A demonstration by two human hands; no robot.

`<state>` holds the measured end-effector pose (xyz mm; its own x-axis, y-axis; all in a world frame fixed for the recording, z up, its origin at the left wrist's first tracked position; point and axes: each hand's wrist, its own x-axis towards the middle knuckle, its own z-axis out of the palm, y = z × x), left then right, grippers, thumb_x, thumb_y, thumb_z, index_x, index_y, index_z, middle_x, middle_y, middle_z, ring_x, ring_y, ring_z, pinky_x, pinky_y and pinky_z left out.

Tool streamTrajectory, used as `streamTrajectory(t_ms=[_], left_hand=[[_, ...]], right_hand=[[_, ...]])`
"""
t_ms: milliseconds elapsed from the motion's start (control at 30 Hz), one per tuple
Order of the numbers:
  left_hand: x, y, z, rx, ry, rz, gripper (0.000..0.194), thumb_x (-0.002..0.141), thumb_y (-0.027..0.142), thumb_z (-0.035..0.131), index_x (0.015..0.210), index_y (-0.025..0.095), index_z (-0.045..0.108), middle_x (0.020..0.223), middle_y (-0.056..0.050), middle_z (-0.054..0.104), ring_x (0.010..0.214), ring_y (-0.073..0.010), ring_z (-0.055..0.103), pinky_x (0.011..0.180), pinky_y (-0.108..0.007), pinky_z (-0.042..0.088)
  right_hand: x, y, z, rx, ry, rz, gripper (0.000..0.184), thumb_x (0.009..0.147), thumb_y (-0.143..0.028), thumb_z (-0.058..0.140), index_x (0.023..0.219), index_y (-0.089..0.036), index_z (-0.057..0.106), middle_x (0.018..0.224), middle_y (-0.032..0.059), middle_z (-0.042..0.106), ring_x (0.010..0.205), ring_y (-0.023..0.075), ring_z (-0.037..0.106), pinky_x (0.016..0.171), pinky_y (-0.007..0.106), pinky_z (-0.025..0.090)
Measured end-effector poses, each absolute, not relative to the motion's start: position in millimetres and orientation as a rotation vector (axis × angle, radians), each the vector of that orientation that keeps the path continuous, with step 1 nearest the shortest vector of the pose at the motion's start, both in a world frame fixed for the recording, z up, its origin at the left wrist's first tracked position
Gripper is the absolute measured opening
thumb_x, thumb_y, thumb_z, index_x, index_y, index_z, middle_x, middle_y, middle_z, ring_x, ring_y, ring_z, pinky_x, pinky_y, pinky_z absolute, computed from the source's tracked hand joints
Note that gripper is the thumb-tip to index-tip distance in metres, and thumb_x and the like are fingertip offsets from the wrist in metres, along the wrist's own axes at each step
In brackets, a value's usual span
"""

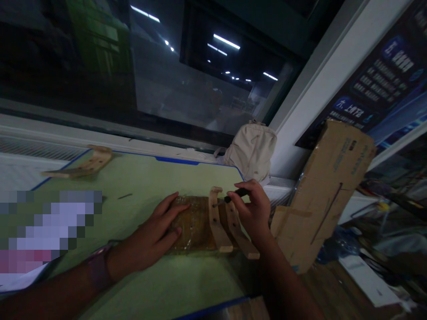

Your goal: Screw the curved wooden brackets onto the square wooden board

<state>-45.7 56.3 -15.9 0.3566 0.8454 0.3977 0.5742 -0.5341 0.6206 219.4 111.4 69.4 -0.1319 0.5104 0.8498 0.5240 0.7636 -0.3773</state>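
Observation:
A brown block wrapped in clear tape (pixel 195 226) lies on the green tabletop. My left hand (pixel 163 226) rests on its left end, fingers spread and open. Across the right end stand two curved wooden pieces side by side, the left wooden piece (pixel 218 233) and the right wooden piece (pixel 242 235), both with dark holes. My right hand (pixel 255 209) is closed on a thin-shafted black screwdriver (pixel 240 192). Its tip points at the upper hole of the left piece; I cannot tell whether it touches.
Another curved wooden piece (pixel 93 163) lies at the table's far left corner, and a thin dark stick (pixel 125 196) nearer. Behind the table stands a beige backpack (pixel 251 149) by the window. A large cardboard box (pixel 328 195) leans at the right.

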Motion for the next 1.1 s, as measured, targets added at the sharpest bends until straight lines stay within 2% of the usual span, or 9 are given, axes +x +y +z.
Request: streamTrajectory(t_ms=[100, 233, 300, 400, 567, 667, 800, 933, 1100], left_hand=[[-46.3, 57.1, -17.0, 2.254, 1.257, 1.002, 0.044, 0.105, 0.028, 0.038, 0.148, 0.029, 0.043, 0.167, -0.006, 0.019, 0.151, -0.0298, 0.028, 0.119, -0.049, 0.035], [-46.7, 57.6, -18.1, 2.261, 1.265, 0.979, 0.045, 0.104, 0.027, 0.039, 0.149, 0.03, 0.043, 0.167, -0.005, 0.018, 0.152, -0.0306, 0.027, 0.119, -0.049, 0.036], [-46.3, 57.1, -17.3, 2.25, 1.268, 0.969, 0.045, 0.105, 0.027, 0.038, 0.149, 0.03, 0.043, 0.167, -0.005, 0.017, 0.152, -0.0303, 0.028, 0.119, -0.05, 0.035], [-45.3, 56.3, -14.7, 2.236, 1.263, 0.967, 0.045, 0.105, 0.027, 0.037, 0.149, 0.029, 0.042, 0.167, -0.007, 0.016, 0.152, -0.0304, 0.026, 0.121, -0.051, 0.032], [-45.5, 55.6, -12.8, 2.242, 1.246, 0.978, 0.044, 0.104, 0.027, 0.039, 0.148, 0.027, 0.044, 0.167, -0.008, 0.017, 0.152, -0.0325, 0.026, 0.12, -0.052, 0.032], [-46.2, 55.5, -14.6, 2.248, 1.26, 0.994, 0.044, 0.104, 0.027, 0.04, 0.148, 0.028, 0.045, 0.167, -0.007, 0.019, 0.151, -0.0326, 0.028, 0.12, -0.051, 0.034], [-45.3, 55.8, -15.7, 2.249, 1.281, 1.01, 0.045, 0.103, 0.027, 0.04, 0.148, 0.029, 0.046, 0.167, -0.007, 0.022, 0.15, -0.033, 0.031, 0.118, -0.051, 0.037], [-44.3, 55.7, -13.8, 2.248, 1.279, 1.006, 0.044, 0.103, 0.027, 0.04, 0.147, 0.028, 0.047, 0.167, -0.007, 0.022, 0.15, -0.0335, 0.031, 0.118, -0.051, 0.036], [-45.5, 55.5, -13.8, 2.246, 1.273, 0.996, 0.043, 0.103, 0.027, 0.04, 0.145, 0.028, 0.047, 0.167, -0.006, 0.02, 0.151, -0.0328, 0.028, 0.119, -0.051, 0.035]], right_hand=[[220.9, 114.6, 71.2, -0.82, -1.818, -0.035, 0.022, 0.092, -0.027, 0.063, 0.114, -0.026, 0.066, 0.089, 0.0036, 0.067, 0.077, 0.0181, 0.066, 0.067, 0.033, 0.056], [222.9, 116.4, 64.3, -0.731, -1.894, 0.301, 0.047, 0.102, -0.028, 0.044, 0.149, -0.03, 0.044, 0.125, 0.0105, 0.066, 0.111, 0.0216, 0.068, 0.09, 0.042, 0.06], [223.5, 116.2, 59.6, -0.698, -1.881, 0.414, 0.046, 0.103, -0.027, 0.045, 0.148, -0.032, 0.045, 0.124, 0.0092, 0.067, 0.111, 0.021, 0.069, 0.096, 0.045, 0.058], [221.9, 115.3, 57.0, -0.701, -1.78, 0.428, 0.043, 0.097, -0.025, 0.058, 0.138, -0.034, 0.053, 0.111, 0.0052, 0.069, 0.099, 0.0188, 0.071, 0.088, 0.039, 0.06], [218.4, 114.6, 67.6, -0.785, -1.751, 0.023, 0.019, 0.087, -0.02, 0.071, 0.104, -0.029, 0.07, 0.084, -0.0002, 0.061, 0.075, 0.0146, 0.061, 0.067, 0.027, 0.054], [219.4, 114.0, 73.8, -0.796, -1.824, 0.025, 0.031, 0.093, -0.023, 0.061, 0.122, -0.029, 0.066, 0.098, 0.0048, 0.062, 0.087, 0.0186, 0.063, 0.073, 0.033, 0.057], [221.2, 112.4, 72.0, -0.692, -1.961, 0.213, 0.05, 0.101, -0.022, 0.045, 0.15, -0.032, 0.043, 0.124, 0.0097, 0.063, 0.11, 0.0218, 0.066, 0.093, 0.044, 0.057], [219.4, 112.4, 61.8, -0.687, -1.884, 0.33, 0.048, 0.098, -0.02, 0.054, 0.144, -0.036, 0.049, 0.114, 0.0053, 0.069, 0.104, 0.0193, 0.069, 0.093, 0.041, 0.057], [217.1, 114.2, 62.6, -0.79, -1.752, 0.108, 0.035, 0.088, -0.021, 0.072, 0.12, -0.032, 0.066, 0.091, 0.0009, 0.066, 0.078, 0.0159, 0.065, 0.069, 0.029, 0.056]])
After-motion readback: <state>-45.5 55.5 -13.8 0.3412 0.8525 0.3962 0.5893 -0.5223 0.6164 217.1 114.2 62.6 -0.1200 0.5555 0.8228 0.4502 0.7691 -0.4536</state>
